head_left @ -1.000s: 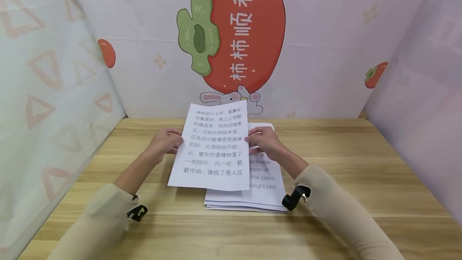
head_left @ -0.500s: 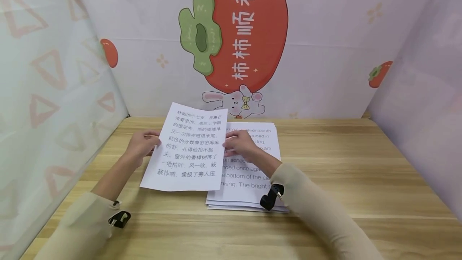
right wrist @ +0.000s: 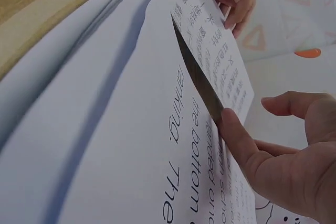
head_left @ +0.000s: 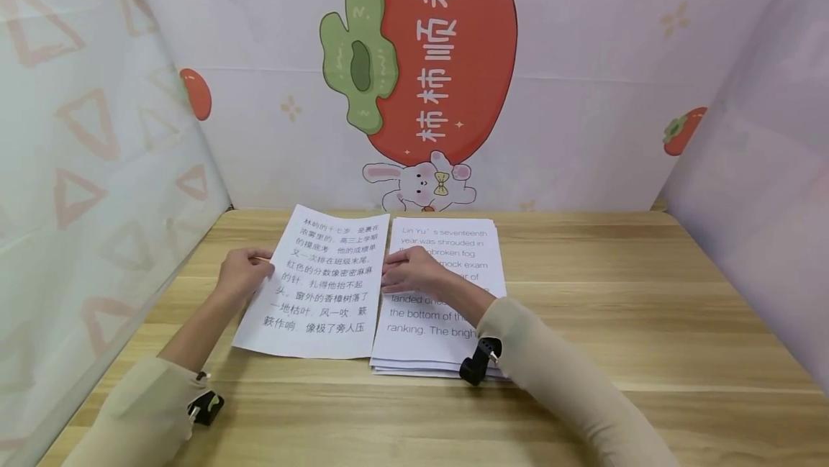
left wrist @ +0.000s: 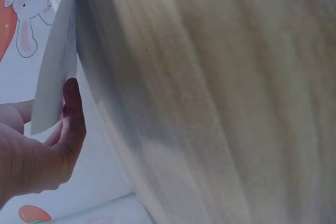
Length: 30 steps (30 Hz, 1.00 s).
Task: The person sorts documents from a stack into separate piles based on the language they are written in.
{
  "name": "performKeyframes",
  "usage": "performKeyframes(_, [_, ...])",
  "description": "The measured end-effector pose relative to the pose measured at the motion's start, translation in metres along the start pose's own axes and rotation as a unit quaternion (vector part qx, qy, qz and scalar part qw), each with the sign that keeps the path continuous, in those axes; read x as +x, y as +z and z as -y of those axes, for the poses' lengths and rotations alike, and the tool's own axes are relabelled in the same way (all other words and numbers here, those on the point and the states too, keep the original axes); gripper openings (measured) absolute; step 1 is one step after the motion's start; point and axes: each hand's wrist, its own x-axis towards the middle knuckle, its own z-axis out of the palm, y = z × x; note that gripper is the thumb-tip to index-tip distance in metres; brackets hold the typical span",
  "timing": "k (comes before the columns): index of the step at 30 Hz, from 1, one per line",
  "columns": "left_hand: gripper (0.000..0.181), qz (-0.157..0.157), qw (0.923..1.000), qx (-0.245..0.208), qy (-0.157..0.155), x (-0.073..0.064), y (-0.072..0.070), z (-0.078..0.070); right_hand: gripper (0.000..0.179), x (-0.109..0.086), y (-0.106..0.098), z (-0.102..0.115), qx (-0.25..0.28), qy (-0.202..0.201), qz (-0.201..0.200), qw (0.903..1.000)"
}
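In the head view, a white sheet of paper [head_left: 317,287] printed with Chinese text lies slightly tilted left of a paper stack. My left hand [head_left: 242,276] pinches its left edge; the left wrist view shows the sheet [left wrist: 55,66] between the digits of that hand [left wrist: 42,150]. At the sheet's right edge is my right hand [head_left: 414,273], over the stack. The right wrist view shows this hand [right wrist: 294,150] with its digits spread apart, one fingertip right at the sheet's edge. The stack [head_left: 427,348] has English text on its top page, partly covered by my right hand.
The wooden table [head_left: 615,323] extends around the papers. A white backdrop [head_left: 583,129] with a large red persimmon print rises behind it, and printed cloth walls [head_left: 97,237] stand at both sides. A black wrist device [head_left: 479,363] hangs over the stack's front right corner.
Both hands have carried the Chinese sheet from over the stack to the left and lowered it. The English page is more uncovered. My right hand's fingers have loosened at the sheet's edge.
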Motion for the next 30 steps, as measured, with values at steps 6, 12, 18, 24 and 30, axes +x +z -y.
performKeyframes(6, [0.044, -0.002, 0.9996, 0.03, -0.001, -0.003, 0.001, 0.004, 0.061, -0.007, -0.003, 0.002, 0.006, 0.003, 0.016, 0.9998])
performKeyframes(12, [0.051, 0.017, 0.9992, 0.033, -0.015, -0.007, -0.001, 0.008, 0.068, -0.009, -0.006, 0.004, 0.009, 0.007, 0.025, 0.9996])
performKeyframes(18, [0.051, 0.023, 0.9986, 0.045, -0.014, -0.01, -0.002, 0.008, 0.068, -0.012, -0.007, 0.004, 0.015, 0.001, 0.036, 0.9992])
performKeyframes(24, [0.051, 0.02, 0.9982, 0.055, 0.01, -0.013, 0.001, 0.002, 0.065, -0.018, -0.016, 0.007, -0.014, -0.017, 0.041, 0.9989])
performKeyframes(30, [0.051, 0.027, 0.9979, 0.042, 0.04, -0.017, 0.017, -0.017, 0.059, -0.033, -0.041, 0.013, -0.097, -0.054, 0.013, 0.9937])
